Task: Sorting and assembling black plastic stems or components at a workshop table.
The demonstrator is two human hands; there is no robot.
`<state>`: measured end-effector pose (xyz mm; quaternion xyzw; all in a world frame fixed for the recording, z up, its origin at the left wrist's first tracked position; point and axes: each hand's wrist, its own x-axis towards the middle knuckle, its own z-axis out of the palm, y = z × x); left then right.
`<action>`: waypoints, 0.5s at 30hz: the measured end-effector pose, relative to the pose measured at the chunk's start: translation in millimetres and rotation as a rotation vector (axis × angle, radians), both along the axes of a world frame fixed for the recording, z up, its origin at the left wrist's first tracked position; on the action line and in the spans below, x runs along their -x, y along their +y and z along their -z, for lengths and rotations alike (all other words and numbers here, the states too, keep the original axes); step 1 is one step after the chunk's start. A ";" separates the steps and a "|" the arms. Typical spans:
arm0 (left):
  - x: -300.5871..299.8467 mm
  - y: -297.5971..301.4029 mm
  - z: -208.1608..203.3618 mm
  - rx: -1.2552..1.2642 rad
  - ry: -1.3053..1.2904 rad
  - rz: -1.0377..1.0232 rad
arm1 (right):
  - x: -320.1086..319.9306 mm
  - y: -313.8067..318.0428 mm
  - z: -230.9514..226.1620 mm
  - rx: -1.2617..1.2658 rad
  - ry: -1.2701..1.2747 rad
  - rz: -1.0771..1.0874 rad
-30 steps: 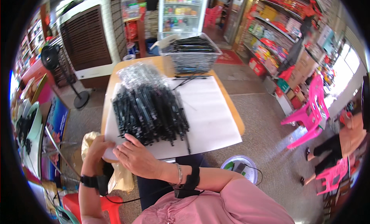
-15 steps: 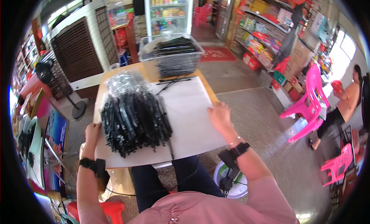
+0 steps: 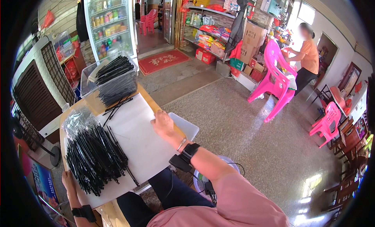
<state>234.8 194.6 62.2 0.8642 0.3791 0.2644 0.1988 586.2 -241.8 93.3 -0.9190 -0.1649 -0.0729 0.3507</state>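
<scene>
A large heap of thin black plastic sticks (image 3: 93, 158) lies on a white board (image 3: 146, 151), its far end inside a crumpled clear plastic bag (image 3: 80, 120). My right hand (image 3: 163, 124) has its fingers curled at the board's right edge. At the left edge, beside the heap, my left hand (image 3: 68, 182) grips the board, though its fingers are partly hidden. Several loose black sticks (image 3: 116, 109) rest near the board's far end. Just beyond stands a clear plastic bin (image 3: 88, 83) holding more black sticks stacked in bundles.
The board lies on a wooden table (image 3: 146, 99). A pale tray (image 3: 183, 125) and a round tub (image 3: 224, 160) sit to its right. Further off are a pink chair (image 3: 273, 78), a drinks fridge (image 3: 131, 31), a red mat (image 3: 166, 62), and a person in orange (image 3: 308, 55).
My view has swung to the right, so the table and heap appear further left. Both hands stay at the board's edges. The person in orange has changed posture beside the pink chair.
</scene>
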 end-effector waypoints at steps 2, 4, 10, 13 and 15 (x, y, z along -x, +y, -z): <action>14.6 7.8 4.9 -0.030 -0.007 -0.042 | 5.3 2.5 -0.7 -0.017 0.000 -0.027; 19.6 8.1 7.3 -0.069 -0.018 -0.075 | 10.6 2.0 -2.1 0.016 -0.083 -0.065; 11.9 -11.0 2.2 -0.140 -0.067 -0.092 | 16.7 6.0 -0.6 0.223 -0.234 -0.056; 6.0 -24.0 -4.9 -0.150 -0.049 -0.127 | 20.0 3.5 -2.8 0.222 -0.231 -0.064; 4.6 -26.8 -9.9 -0.137 -0.043 -0.146 | 21.7 -1.2 -6.6 0.191 -0.226 -0.054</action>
